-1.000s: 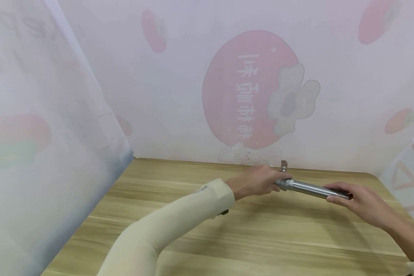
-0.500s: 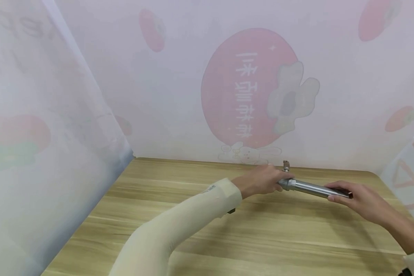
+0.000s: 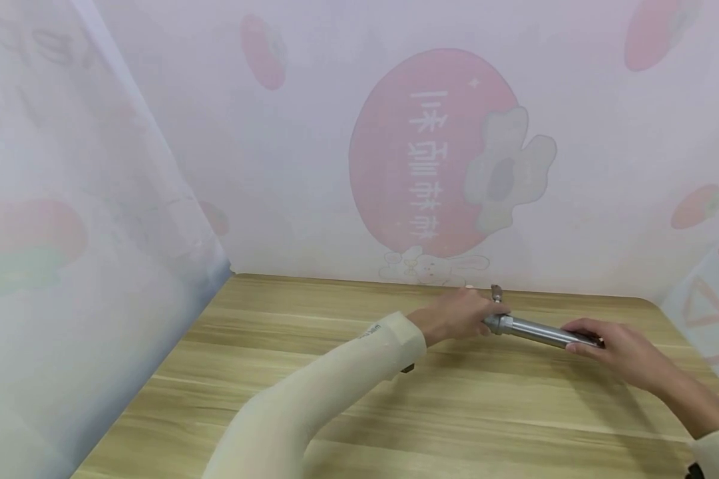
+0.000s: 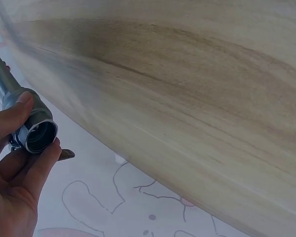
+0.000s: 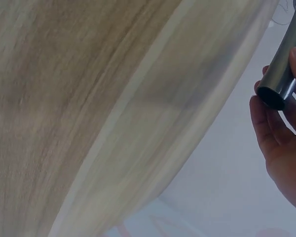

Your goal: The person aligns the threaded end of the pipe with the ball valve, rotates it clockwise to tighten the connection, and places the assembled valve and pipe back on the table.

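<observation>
A straight metal pipe (image 3: 539,331) is joined at its left end to a metal valve (image 3: 500,324) with a small lever handle (image 3: 496,291) pointing up. My left hand (image 3: 458,313) grips the valve; in the left wrist view its thumb lies over the valve body (image 4: 38,114), beside a round threaded opening (image 4: 42,137). My right hand (image 3: 626,349) holds the pipe near its far right end. In the right wrist view the pipe's open dark end (image 5: 271,98) shows between thumb and fingers. Both hands are above the table, pipe tilted down to the right.
A wood-grain table (image 3: 359,412) lies below the hands. Behind it hangs a pale printed cloth (image 3: 299,166), with another cloth (image 3: 126,219) along the left side. A small dark piece (image 3: 407,368) shows under the left cuff.
The left forearm has shifted slightly to the right. The right hand and the pipe's end have moved a little to the left. Both grips look the same.
</observation>
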The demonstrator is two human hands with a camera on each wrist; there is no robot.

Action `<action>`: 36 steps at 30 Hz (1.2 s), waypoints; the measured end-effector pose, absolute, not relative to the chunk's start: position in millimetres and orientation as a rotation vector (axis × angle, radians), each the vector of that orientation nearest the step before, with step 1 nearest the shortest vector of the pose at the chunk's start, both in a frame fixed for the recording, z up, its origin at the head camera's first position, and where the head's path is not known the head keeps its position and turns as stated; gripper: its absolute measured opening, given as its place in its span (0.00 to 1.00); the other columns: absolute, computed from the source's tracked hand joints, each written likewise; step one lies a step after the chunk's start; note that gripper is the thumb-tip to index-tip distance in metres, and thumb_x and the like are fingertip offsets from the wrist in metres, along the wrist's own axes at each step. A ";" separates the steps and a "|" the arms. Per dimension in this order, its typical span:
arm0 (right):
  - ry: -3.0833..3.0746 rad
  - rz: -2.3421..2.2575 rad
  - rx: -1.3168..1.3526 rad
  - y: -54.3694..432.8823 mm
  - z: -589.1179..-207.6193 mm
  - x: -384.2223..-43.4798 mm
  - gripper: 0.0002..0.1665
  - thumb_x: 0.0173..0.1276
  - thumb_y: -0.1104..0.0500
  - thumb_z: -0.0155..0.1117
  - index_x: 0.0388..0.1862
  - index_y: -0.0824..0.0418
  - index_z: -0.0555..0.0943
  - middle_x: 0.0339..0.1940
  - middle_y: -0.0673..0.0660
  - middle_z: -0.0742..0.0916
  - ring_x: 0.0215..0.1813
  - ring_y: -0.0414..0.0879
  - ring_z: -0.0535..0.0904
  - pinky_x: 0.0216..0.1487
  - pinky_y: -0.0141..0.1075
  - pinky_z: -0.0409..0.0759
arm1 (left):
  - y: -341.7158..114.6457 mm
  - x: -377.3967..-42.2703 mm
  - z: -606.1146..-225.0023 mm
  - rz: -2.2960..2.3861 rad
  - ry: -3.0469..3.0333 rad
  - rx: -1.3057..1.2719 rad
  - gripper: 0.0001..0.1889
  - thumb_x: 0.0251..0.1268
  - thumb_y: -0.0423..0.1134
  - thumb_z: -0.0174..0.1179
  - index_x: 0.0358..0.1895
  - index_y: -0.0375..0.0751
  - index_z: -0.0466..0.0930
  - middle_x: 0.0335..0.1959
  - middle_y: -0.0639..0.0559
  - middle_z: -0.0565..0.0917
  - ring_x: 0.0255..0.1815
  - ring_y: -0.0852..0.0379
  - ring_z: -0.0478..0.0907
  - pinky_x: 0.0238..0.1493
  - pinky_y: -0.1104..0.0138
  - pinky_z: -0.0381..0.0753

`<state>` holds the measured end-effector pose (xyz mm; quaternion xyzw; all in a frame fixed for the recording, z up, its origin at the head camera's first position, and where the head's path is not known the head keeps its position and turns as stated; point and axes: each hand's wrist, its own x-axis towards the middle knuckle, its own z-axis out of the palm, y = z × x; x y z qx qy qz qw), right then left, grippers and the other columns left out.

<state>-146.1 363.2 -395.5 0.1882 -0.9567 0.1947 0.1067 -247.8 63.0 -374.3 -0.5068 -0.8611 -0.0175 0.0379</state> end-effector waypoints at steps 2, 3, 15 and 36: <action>-2.822 0.545 0.561 362.4 -398.2 -147.7 0.15 0.72 0.56 0.78 0.55 0.57 0.90 0.38 0.41 0.88 0.35 0.27 0.72 0.35 0.31 0.73 | 63.6 -248.0 -376.5 -0.027 -2.639 -1.541 0.26 0.70 0.43 0.77 0.69 0.62 0.83 0.58 0.64 0.91 0.57 0.64 0.88 0.62 0.74 0.85; -2.829 0.532 0.562 361.9 -399.6 -148.4 0.15 0.72 0.56 0.78 0.54 0.57 0.90 0.38 0.40 0.88 0.36 0.27 0.72 0.35 0.32 0.74 | 64.0 -248.3 -377.6 -0.017 -2.639 -1.535 0.26 0.70 0.43 0.77 0.69 0.62 0.84 0.58 0.64 0.91 0.57 0.65 0.88 0.63 0.74 0.84; -2.874 0.460 0.554 359.8 -409.4 -151.7 0.15 0.73 0.56 0.78 0.54 0.60 0.89 0.45 0.48 0.93 0.43 0.32 0.82 0.42 0.39 0.84 | 70.1 -247.4 -385.9 0.041 -2.673 -1.494 0.27 0.69 0.44 0.77 0.70 0.61 0.84 0.60 0.63 0.91 0.57 0.65 0.88 0.62 0.75 0.84; -2.908 0.422 0.512 356.9 -418.3 -151.5 0.14 0.72 0.57 0.78 0.52 0.61 0.89 0.43 0.48 0.92 0.42 0.36 0.83 0.41 0.41 0.84 | 71.3 -248.7 -395.9 0.026 -2.709 -1.508 0.27 0.74 0.43 0.74 0.74 0.59 0.81 0.63 0.61 0.89 0.55 0.65 0.87 0.56 0.77 0.84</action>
